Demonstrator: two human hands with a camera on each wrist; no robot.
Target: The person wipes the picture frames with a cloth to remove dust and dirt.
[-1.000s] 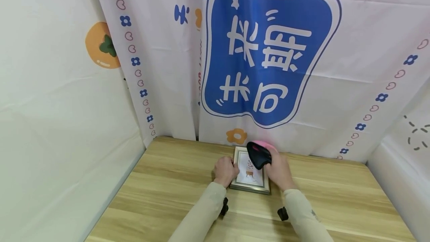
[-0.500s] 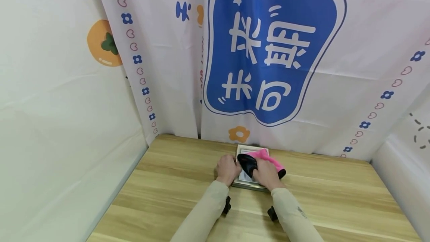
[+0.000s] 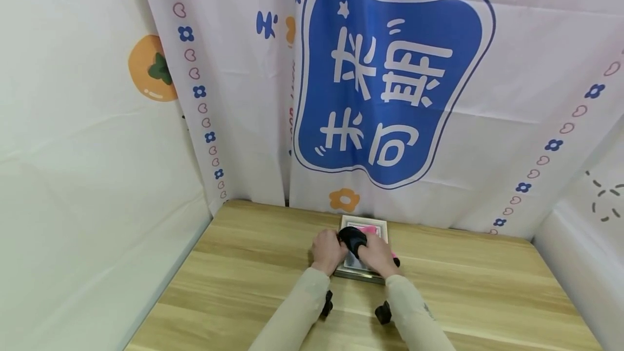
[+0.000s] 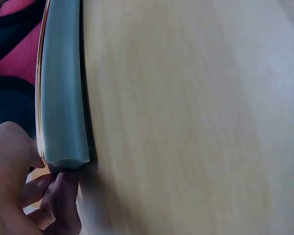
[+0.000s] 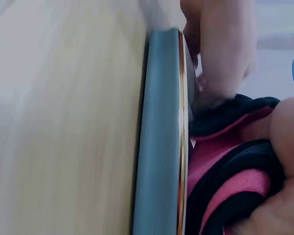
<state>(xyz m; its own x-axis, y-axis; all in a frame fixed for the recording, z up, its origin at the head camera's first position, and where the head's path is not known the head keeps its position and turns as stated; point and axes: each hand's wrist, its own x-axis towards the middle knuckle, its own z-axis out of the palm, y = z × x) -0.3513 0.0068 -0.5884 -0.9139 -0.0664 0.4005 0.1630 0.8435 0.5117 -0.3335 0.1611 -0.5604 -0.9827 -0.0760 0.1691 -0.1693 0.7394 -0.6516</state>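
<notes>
A picture frame (image 3: 362, 275) with a pale metallic border lies flat on the table, its print mostly covered. My left hand (image 3: 328, 251) grips its left side; in the left wrist view, the thumb is over the frame's edge (image 4: 63, 88) and fingers are curled beside its corner. Bunched in my right hand (image 3: 377, 256) is a pink cloth with black edging (image 3: 352, 237), held against the picture's surface. Close up in the right wrist view, the folded cloth (image 5: 245, 181) sits between my fingers just past the frame's side, next to my left fingers (image 5: 225, 44).
The wood-grain table (image 3: 253, 264) extends around the frame on both sides. Behind its far edge hangs a white printed curtain (image 3: 253, 140) with a blue panel. A white wall sheet (image 3: 97, 177) stands at the left.
My right hand has moved the cloth left and down, from the frame's upper right to near my left hand. The left hand keeps its grip on the frame.
</notes>
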